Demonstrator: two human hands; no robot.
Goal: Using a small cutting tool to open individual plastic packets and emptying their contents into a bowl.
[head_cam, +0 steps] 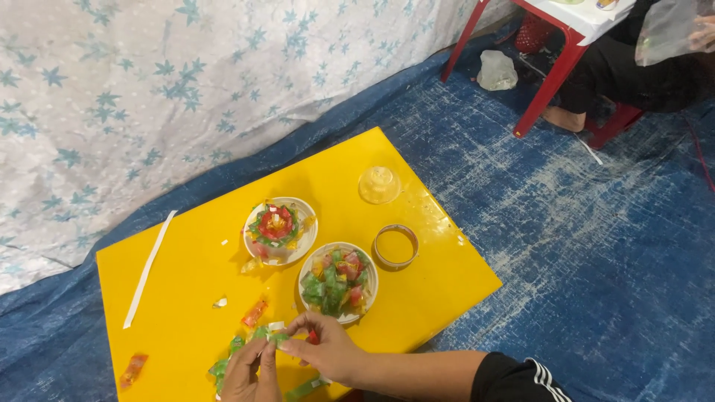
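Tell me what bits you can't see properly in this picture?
- Left hand: head view, its lower part is cut off by the bottom edge.
- Green piece: pinched by both hands; the right hand covers most of it.
- Green strip: part hidden under the right forearm.
- Person by the red table: cut off by the top edge, partly behind a clear bag.
- Bowl: wrapped pieces too small to tell apart.

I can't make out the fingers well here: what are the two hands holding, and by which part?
Both the left hand and the right hand pinch a small green folded wrapper piece by its edges between their fingertips.
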